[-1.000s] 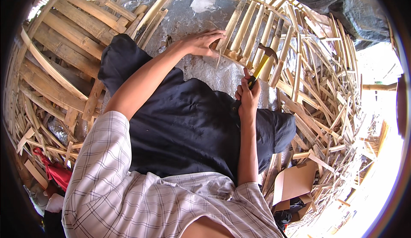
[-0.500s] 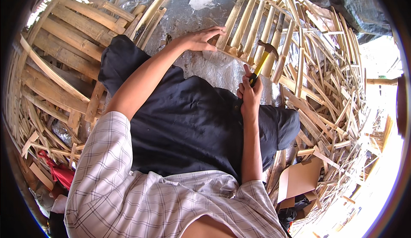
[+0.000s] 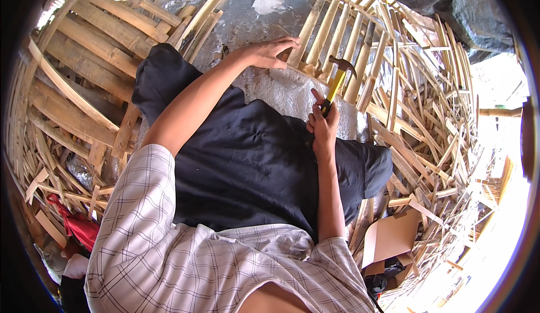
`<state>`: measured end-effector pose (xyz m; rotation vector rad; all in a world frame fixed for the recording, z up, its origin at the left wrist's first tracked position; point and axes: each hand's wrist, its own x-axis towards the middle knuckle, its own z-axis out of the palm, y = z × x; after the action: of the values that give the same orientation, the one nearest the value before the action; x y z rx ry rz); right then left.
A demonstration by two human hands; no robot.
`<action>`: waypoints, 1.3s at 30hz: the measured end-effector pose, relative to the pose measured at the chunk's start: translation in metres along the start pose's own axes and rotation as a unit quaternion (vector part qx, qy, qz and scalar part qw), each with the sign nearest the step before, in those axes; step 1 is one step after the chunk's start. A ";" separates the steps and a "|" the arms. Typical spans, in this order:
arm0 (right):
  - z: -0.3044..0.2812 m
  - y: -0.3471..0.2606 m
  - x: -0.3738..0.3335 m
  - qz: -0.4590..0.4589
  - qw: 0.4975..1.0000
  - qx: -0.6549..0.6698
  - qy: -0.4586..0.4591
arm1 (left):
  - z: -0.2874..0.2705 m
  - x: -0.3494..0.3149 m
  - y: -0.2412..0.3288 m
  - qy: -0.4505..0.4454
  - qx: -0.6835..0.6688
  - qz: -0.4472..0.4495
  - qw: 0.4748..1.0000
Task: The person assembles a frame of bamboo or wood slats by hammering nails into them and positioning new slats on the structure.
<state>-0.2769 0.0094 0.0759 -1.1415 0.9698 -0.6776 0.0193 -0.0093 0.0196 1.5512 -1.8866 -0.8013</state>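
Note:
My right hand (image 3: 323, 126) is closed round the black grip of a claw hammer (image 3: 336, 86) with a yellow handle. Its dark metal head points away from me, over the near ends of a row of split bamboo slats (image 3: 336, 36). My left hand (image 3: 269, 53) reaches to the leftmost slat (image 3: 306, 28), fingers stretched out and thumb apart. Its fingertips lie at or against that slat's edge; whether they press on it I cannot tell. A thin crosspiece (image 3: 306, 71) runs beneath the slats' near ends.
Under the slats lies a worn grey sheet (image 3: 242, 17). A black cloth (image 3: 242, 166) covers my lap. Bamboo strips (image 3: 419, 116) are heaped at the right, beside an open cardboard box (image 3: 391, 237). Wide bamboo slats (image 3: 84, 59) form a platform at the left, near a red cloth (image 3: 79, 226).
My right hand and the hammer have shifted slightly left, and the hammer stands a little more upright in view. My left hand stays nearly in place by the leftmost slat.

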 end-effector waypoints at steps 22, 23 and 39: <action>0.005 -0.001 -0.003 -0.008 1.000 -0.018 0.000 | -0.010 -0.001 0.007 -0.043 -0.055 -0.028 0.997; 0.006 -0.002 -0.003 -0.007 1.000 -0.024 0.002 | -0.010 -0.002 0.007 -0.045 -0.046 -0.037 0.997; 0.002 -0.003 -0.004 0.009 0.999 -0.035 -0.014 | -0.021 0.005 0.020 -0.120 -0.024 -0.121 0.985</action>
<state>-0.2764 0.0130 0.0797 -1.1995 0.9842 -0.6156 0.0209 -0.0129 0.0489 1.7405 -1.8473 -1.1788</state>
